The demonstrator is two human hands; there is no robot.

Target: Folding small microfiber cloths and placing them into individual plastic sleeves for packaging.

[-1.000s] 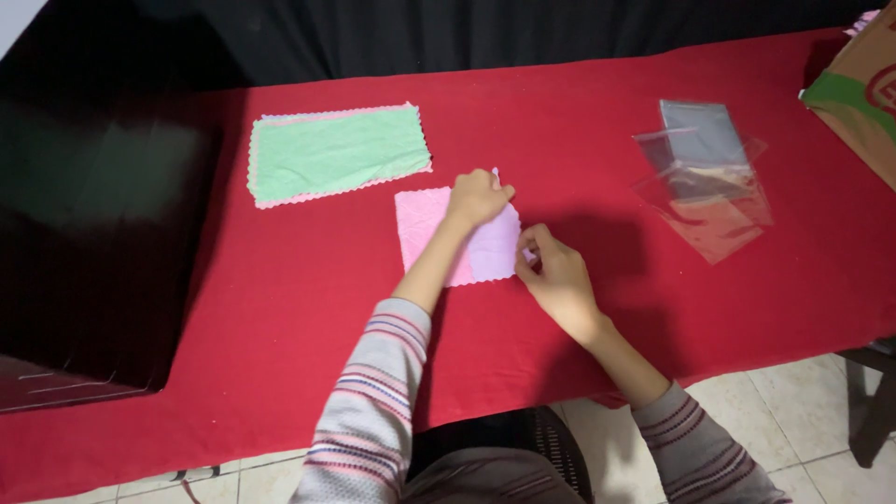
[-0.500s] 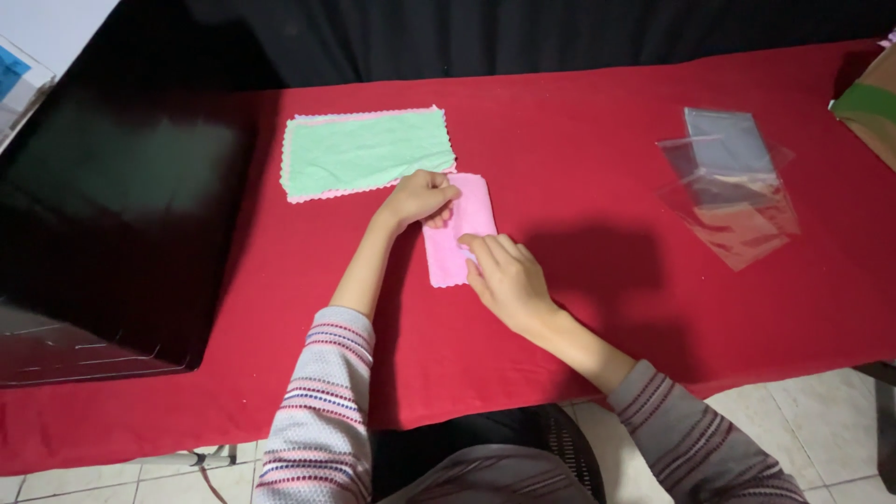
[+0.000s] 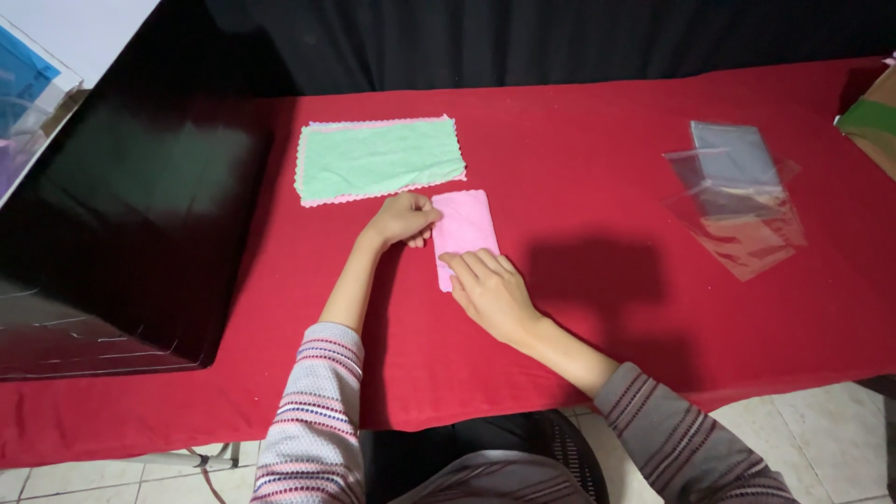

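Observation:
A small pink cloth point(image 3: 465, 227) lies folded into a narrow upright rectangle on the red tablecloth point(image 3: 579, 140). My left hand point(image 3: 403, 220) rests at the cloth's left edge with curled fingers touching it. My right hand point(image 3: 489, 291) lies flat on the cloth's near end, pressing it down. Just beyond the pink cloth a green cloth point(image 3: 378, 159) with a pink scalloped border is spread flat.
A pile of clear plastic sleeves point(image 3: 737, 201) lies to the right, with one grey packed cloth on top. A large black box point(image 3: 121, 205) stands at the left. A cardboard box corner point(image 3: 873, 117) shows at the far right edge.
The pink cloth has been folded from a wider square into a narrow strip. My right hand moved onto its near end; my left hand slid to its left edge.

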